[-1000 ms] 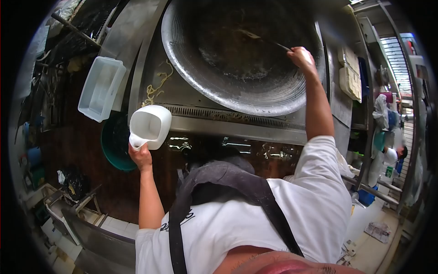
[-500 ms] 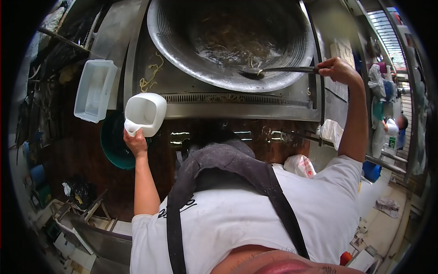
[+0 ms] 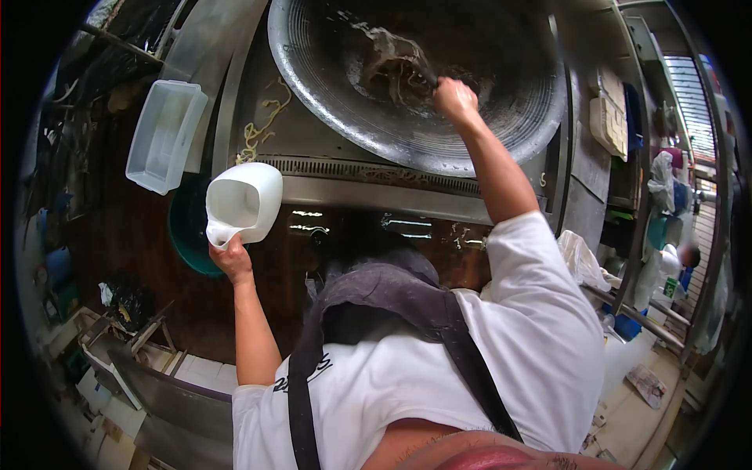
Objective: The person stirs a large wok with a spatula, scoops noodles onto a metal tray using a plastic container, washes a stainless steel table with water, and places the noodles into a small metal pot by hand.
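Since half a second ago the right hand has swung from beyond the rim at the right to a place over the wok, upper centre of the frame, and the utensil has gone with it. The view itself has shifted a little too; the left hand stays left of centre, much as it was.

The right grip is closed round the utensil's dark handle — its far end is lost in blur and splashing liquid, among pale strands. The left grip is closed on the narrow handle end of a white jug, whose wide mouth faces up toward the camera (I cannot tell whether it touches the edge behind it).

Just above the jug, stray noodles lie on the steel bench, left of the wok, near a slotted strip along the front. A translucent tub stands at the upper left — below it, a green basin shows partly behind the jug.
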{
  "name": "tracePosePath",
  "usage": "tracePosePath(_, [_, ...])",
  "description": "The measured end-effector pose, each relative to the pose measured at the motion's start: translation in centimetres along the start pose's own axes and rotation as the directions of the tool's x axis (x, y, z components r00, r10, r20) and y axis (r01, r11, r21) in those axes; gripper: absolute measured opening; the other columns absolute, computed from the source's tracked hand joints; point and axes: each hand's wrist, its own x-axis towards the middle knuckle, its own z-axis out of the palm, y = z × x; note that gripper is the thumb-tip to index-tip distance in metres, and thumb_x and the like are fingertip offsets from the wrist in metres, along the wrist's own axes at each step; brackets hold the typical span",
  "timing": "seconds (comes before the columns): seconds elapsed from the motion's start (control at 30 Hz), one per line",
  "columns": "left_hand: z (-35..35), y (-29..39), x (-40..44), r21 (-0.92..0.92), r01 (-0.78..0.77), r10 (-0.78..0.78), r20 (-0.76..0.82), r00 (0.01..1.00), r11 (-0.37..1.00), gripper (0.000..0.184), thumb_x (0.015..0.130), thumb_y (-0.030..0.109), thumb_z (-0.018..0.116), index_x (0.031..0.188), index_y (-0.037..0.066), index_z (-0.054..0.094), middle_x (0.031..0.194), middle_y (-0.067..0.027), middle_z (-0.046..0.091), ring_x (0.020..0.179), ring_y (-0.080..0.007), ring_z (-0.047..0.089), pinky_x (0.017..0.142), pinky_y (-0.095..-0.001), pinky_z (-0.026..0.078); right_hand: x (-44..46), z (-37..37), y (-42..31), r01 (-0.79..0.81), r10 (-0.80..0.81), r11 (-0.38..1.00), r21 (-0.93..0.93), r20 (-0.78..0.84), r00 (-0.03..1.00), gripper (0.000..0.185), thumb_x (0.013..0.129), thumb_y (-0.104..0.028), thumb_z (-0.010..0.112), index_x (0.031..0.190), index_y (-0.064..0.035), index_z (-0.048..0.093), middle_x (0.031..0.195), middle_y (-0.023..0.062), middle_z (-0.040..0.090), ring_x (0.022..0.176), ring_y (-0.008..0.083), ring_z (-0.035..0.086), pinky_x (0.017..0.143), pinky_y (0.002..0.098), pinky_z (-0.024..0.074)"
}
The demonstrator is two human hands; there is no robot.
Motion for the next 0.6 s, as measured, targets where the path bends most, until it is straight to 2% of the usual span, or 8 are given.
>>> tracePosePath(0.13, [0.9, 1.2, -0.1, 0.001, 0.01, -0.01, -0.018, 1.0, 1.0, 0.034, 0.074, 0.008, 0.057, 0.106, -0.004, 0.064, 0.098, -0.0104, 0.069, 0.087, -0.0257, 0.066, 0.08, -0.0352, 0.051, 8.1, 0.5, 0.0, -0.111, 0.111, 0.994, 0.007, -0.095, 0.989, 0.031, 0.088, -0.017, 0.053, 0.112, -0.0095, 0.073, 0.118, 0.018, 0.068, 0.112, 0.0323, 0.066, 0.092, 0.043, 0.0542])
tracePosePath(0.23, [0.4, 0.9, 0.0, 0.016, -0.02, 0.019, 0.036, 0.999, 1.0, 0.035, 0.073, 0.007, 0.056, 0.105, -0.004, 0.063, 0.098, -0.0104, 0.069, 0.086, -0.0256, 0.067, 0.079, -0.0348, 0.052, 10.4, -3.3, 1.7, -0.101, 0.112, 0.992, 0.076, -0.154, 0.982, 0.034, 0.089, -0.026, 0.057, 0.113, -0.0082, 0.072, 0.117, 0.0191, 0.068, 0.113, 0.0341, 0.065, 0.095, 0.044, 0.0529])
tracePosePath(0.37, [0.5, 0.2, 0.1, -0.013, -0.028, 0.029, 0.048, 0.998, 1.0, 0.035, 0.073, 0.007, 0.056, 0.106, -0.004, 0.063, 0.097, -0.0109, 0.069, 0.086, -0.0255, 0.067, 0.078, -0.0344, 0.052, 3.2, -11.2, 5.7, 0.069, -0.074, 0.997, -0.03, -0.169, 0.983, 0.041, 0.089, -0.039, 0.059, 0.114, -0.0093, 0.071, 0.119, 0.0146, 0.068, 0.114, 0.031, 0.064, 0.097, 0.0417, 0.0509])
tracePosePath(0.43, [0.5, 0.0, 0.2, -0.014, -0.02, 0.021, 0.038, 0.999, 1.0, 0.036, 0.073, 0.007, 0.057, 0.107, -0.004, 0.063, 0.097, -0.0112, 0.069, 0.086, -0.0257, 0.067, 0.079, -0.0348, 0.052, -1.4, -14.2, 7.6, 0.09, -0.098, 0.994, -0.064, -0.134, 0.986, 0.047, 0.089, -0.04, 0.063, 0.124, -0.0088, 0.067, 0.121, 0.0161, 0.067, 0.113, 0.0312, 0.064, 0.099, 0.0365, 0.0495])
tracePosePath(0.5, [0.6, 0.3, 0.3, -0.02, -0.036, 0.037, 0.034, 0.999, 0.999, 0.036, 0.074, 0.008, 0.057, 0.108, -0.003, 0.062, 0.098, -0.0117, 0.07, 0.087, -0.0259, 0.068, 0.079, -0.0353, 0.053, -4.4, -15.8, 11.2, 0.129, -0.13, 0.992, -0.013, -0.09, 0.987, 0.045, 0.088, -0.04, 0.065, 0.122, -0.0105, 0.068, 0.117, 0.0142, 0.069, 0.11, 0.0292, 0.066, 0.095, 0.0391, 0.0512])
tracePosePath(0.6, [0.4, 0.3, 0.7, -0.052, -0.064, 0.068, 0.068, 0.995, 0.997, 0.037, 0.075, 0.008, 0.058, 0.11, -0.003, 0.062, 0.099, -0.012, 0.07, 0.088, -0.0261, 0.068, 0.08, -0.0359, 0.053, -12.6, -21.0, 10.9, 0.063, -0.066, 0.996, 0.055, 0.044, 0.997, 0.036, 0.09, -0.032, 0.068, 0.119, -0.0113, 0.07, 0.109, 0.0153, 0.072, 0.099, 0.0246, 0.07, 0.09, 0.0359, 0.0531])
